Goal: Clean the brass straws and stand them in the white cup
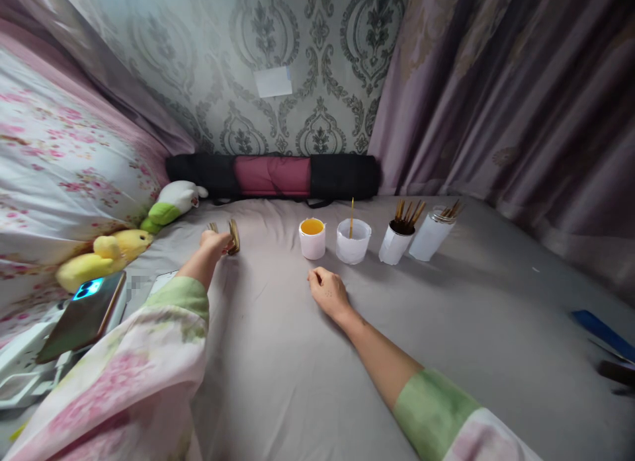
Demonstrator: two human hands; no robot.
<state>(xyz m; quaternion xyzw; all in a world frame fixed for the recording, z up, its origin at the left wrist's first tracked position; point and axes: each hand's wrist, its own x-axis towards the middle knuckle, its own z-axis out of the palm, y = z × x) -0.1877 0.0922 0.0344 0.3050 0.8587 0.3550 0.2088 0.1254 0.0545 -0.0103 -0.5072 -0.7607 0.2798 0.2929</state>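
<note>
At the left, my left hand [215, 243] is closed around a bundle of thin golden-brown sticks [233, 236]; part of the bundle is hidden by the fingers. My right hand [329, 293] rests on the grey sheet with its fingers curled in, and nothing shows in them. Just beyond it stand a white cup with a yellow inside [313, 244] and a translucent tub [353, 244], in which one thin stick [352, 213] stands upright. Farther right, a white-wrapped can [395, 244] holds several brown sticks, and beside it a tilted white container [430, 236] holds more.
A black and maroon rolled bag [272, 175] lies along the patterned wall. Plush toys [112, 249] lie at the left, near a phone [89, 315] and a white power strip [20, 355]. A blue object [602, 332] lies at the right edge. Purple curtains [471, 104] hang at the right.
</note>
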